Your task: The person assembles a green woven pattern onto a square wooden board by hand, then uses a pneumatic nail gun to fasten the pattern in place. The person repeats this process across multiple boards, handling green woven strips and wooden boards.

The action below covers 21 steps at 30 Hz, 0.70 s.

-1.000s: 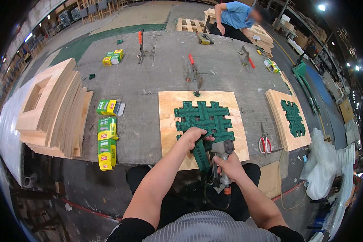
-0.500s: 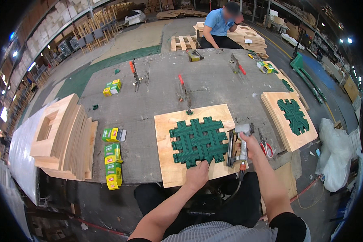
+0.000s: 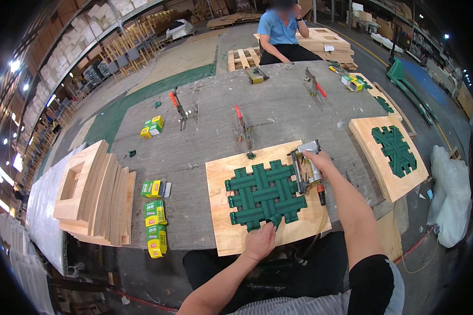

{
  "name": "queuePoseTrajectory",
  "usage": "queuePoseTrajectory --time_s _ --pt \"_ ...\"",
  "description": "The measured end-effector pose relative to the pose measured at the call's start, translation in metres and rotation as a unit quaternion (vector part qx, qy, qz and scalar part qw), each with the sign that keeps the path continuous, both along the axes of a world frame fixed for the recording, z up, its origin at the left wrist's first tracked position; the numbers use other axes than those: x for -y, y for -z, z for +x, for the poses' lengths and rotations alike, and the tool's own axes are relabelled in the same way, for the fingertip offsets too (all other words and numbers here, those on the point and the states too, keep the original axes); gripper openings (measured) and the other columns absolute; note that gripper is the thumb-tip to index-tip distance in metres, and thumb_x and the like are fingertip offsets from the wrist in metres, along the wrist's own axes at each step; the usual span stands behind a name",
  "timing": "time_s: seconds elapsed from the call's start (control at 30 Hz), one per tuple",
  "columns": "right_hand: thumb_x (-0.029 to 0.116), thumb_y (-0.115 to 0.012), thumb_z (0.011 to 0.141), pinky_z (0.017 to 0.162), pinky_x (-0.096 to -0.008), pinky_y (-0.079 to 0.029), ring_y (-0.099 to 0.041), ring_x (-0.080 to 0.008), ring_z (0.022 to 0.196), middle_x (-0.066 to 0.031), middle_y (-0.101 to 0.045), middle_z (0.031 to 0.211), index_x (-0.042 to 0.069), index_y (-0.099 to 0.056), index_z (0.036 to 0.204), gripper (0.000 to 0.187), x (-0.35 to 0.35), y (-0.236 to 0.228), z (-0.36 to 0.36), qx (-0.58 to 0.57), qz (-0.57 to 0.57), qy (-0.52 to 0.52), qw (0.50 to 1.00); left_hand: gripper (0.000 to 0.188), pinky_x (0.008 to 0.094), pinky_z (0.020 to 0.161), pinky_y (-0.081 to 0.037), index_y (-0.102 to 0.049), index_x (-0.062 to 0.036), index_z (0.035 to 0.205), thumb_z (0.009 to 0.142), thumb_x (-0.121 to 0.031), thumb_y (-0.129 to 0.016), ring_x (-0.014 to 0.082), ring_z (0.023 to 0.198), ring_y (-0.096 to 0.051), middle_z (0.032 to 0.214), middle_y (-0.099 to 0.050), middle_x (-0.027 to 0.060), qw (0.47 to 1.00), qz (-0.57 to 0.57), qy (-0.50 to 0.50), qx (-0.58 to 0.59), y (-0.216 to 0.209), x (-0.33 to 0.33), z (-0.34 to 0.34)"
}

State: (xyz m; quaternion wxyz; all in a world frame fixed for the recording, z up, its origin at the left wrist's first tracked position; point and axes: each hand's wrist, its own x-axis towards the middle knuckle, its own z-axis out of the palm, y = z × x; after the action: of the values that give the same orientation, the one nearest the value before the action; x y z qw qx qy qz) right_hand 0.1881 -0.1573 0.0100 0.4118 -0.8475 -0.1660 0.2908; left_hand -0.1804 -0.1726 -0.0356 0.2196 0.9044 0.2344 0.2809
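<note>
Green webbing straps (image 3: 265,195), woven over and under each other, lie across a plywood panel (image 3: 223,244) in front of me. My left hand (image 3: 261,241) pinches the loose end of one strap at the near edge of the weave. My right hand (image 3: 319,161) grips a pneumatic staple gun (image 3: 306,169), its nose at the upper right of the weave. I cannot tell whether the nose touches the strap. A hose runs from the gun's base down toward my lap.
Boxes of staples (image 3: 155,212) stand left of the panel, beside stacked wooden frames (image 3: 92,191). More panels with green webbing (image 3: 394,152) are piled at right. Red-handled clamping tools (image 3: 242,123) lie farther off. A person in a blue shirt (image 3: 279,29) sits across the table.
My right hand has moved the staple gun away from me, from the weave's right side to its upper right. My left hand still pinches the strap end. The view has shifted slightly.
</note>
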Motion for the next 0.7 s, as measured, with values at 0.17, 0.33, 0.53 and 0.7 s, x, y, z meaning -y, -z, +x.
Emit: queuePoseTrajectory --time_s 0.17,0.33,0.53,0.7 --pt "0.047 -0.076 0.09 0.069 -0.0441 -0.059 -0.075 -0.0292 0.082 -0.018 -0.076 0.1 -0.004 -0.072 0.117 0.058 0.027 -0.01 0.007 0.143 -0.15 -0.1 0.973 0.013 0.0444 0.052 -0.051 -0.059 -0.0101 0.09 0.097 -0.021 -0.064 0.0329 0.056 -0.065 0.071 -0.065 0.0109 1.0 0.014 -0.006 0.007 0.001 0.001 0.005" --pt "0.036 -0.072 0.091 0.082 -0.046 -0.057 -0.073 -0.0378 0.093 -0.0202 -0.076 0.095 0.003 -0.076 0.105 0.037 0.091 -0.024 -0.001 0.171 -0.065 -0.095 0.979 0.02 0.0467 0.054 -0.05 -0.056 -0.0081 0.084 0.099 -0.019 -0.062 0.0358 0.06 -0.065 0.066 -0.061 0.0144 1.0 -0.006 -0.025 -0.013 -0.005 0.001 -0.001" --pt "0.024 -0.075 0.083 0.09 -0.0479 -0.056 -0.072 -0.0392 0.1 -0.0234 -0.074 0.101 0.002 -0.073 0.101 0.028 0.214 -0.022 -0.006 0.266 -0.233 -0.14 0.925 0.021 0.0472 0.055 -0.048 -0.056 -0.0079 0.084 0.1 -0.02 -0.062 0.0372 0.064 -0.064 0.067 -0.06 0.0153 0.999 -0.013 -0.022 0.019 -0.006 0.006 0.003" --pt "0.018 -0.075 0.081 0.095 -0.0487 -0.055 -0.069 -0.0425 0.108 -0.0286 -0.071 0.112 -0.002 -0.063 0.116 0.042 0.236 -0.008 -0.028 0.289 -0.245 -0.091 0.921 0.021 0.0487 0.057 -0.048 -0.057 -0.0076 0.086 0.099 -0.022 -0.064 0.0392 0.065 -0.064 0.068 -0.06 0.0164 1.0 -0.002 -0.019 0.023 -0.011 0.009 0.004"
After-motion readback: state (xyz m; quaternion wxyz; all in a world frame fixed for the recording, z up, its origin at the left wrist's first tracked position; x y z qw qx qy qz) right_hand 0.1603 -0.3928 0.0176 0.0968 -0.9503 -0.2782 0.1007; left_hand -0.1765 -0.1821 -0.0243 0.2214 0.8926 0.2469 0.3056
